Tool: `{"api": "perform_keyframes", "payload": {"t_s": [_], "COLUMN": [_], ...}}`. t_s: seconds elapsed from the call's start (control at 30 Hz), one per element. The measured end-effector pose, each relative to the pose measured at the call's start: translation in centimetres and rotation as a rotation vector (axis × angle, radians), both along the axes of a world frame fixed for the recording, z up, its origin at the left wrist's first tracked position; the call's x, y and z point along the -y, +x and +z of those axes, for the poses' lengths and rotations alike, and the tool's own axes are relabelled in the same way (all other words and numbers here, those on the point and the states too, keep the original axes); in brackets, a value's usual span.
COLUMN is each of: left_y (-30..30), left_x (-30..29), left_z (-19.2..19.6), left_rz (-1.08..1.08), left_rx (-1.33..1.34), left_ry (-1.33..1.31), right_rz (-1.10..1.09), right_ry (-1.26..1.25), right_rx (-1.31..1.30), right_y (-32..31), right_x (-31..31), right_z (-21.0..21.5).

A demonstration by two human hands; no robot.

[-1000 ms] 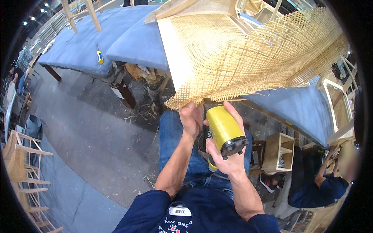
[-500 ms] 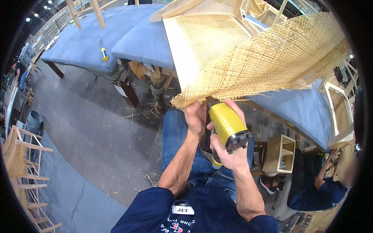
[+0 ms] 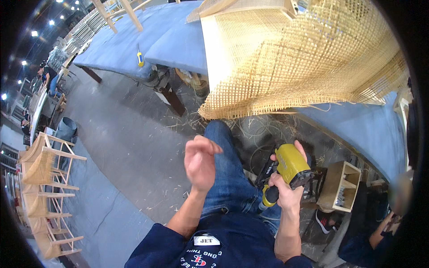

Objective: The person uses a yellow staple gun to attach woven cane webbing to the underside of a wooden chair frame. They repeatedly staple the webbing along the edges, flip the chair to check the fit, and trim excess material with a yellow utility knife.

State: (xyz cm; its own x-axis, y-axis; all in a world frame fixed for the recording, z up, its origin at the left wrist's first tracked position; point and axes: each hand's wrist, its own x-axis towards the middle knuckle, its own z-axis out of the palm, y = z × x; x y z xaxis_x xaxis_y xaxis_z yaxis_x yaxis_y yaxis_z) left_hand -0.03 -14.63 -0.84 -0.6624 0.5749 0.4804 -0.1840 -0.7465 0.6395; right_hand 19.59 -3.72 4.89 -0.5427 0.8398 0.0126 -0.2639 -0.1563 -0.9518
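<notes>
far to our left a stack of pale wooden chair frames (image 3: 47, 187) stands on the grey floor (image 3: 129, 147), well apart from us. further up, a small yellow-handled tool (image 3: 140, 58) lies alone on the blue padded table (image 3: 125, 42).

our left hand (image 3: 200, 161) hangs released in the air over our knee in blue jeans (image 3: 228, 174), fingers loosely curled and grasping nothing. it sits below the frayed lower edge of the woven cane sheet (image 3: 290, 62), near it but apart from it.

that pale woven cane sheet lies up and ahead of both hands, draped over a light wooden frame (image 3: 241, 9) on the table, with its loose edge running left to right and hanging past the table's rim. its long axis runs across us, slanting upward toward the right. the left hand looks a little nearer to the hanging edge than the right.

our right hand (image 3: 286, 190) is clenched around the grip of a yellow and black staple gun (image 3: 288, 172), held low beside our right thigh, its body tilted with the yellow head pointing up toward the cane. the gun is clear of the sheet.

just right of the gun, a small open wooden box (image 3: 339, 185) stands on the floor; we see thin dark items inside but cannot tell what they are. another person's dark sleeve (image 3: 371, 236) shows at the lower right.
</notes>
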Motion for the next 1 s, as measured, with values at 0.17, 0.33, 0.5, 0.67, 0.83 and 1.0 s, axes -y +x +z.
{"api": "perform_keyframes", "payload": {"t_s": [0.17, 0.33, 0.5, 0.67, 0.83, 1.0], "left_y": [6.8, 11.8, 14.3, 13.6, 13.2, 15.2], "left_x": [0.8, 0.8, -0.3, 1.3, 2.0, 2.1], "left_z": [11.4, 13.5, 13.5, 12.7, 13.5, 15.2], "left_rz": [-0.718, -1.25, -1.031, -1.174, -1.024, -0.672], "left_rx": [-0.155, 0.248, 0.281, 0.353, 0.486, 0.611], "left_ry": [0.4, 0.868, 1.196, 1.089, 1.08, 1.163], "right_rz": [0.055, 0.072, 0.086, 0.05, 0.067, 0.072], "right_ry": [0.038, 0.189, 0.57, 0.733, 0.69, 0.719], "right_rx": [-0.004, -0.098, 0.039, 0.13, 0.094, 0.104], "right_y": [-0.6, -3.0, -4.8, -5.8, -6.8, -7.3], "right_x": [1.0, 2.0, 0.8, 0.2, 0.6, 0.6], "right_z": [0.5, 1.5, 0.5, 0.5, 0.6, 0.5]}}
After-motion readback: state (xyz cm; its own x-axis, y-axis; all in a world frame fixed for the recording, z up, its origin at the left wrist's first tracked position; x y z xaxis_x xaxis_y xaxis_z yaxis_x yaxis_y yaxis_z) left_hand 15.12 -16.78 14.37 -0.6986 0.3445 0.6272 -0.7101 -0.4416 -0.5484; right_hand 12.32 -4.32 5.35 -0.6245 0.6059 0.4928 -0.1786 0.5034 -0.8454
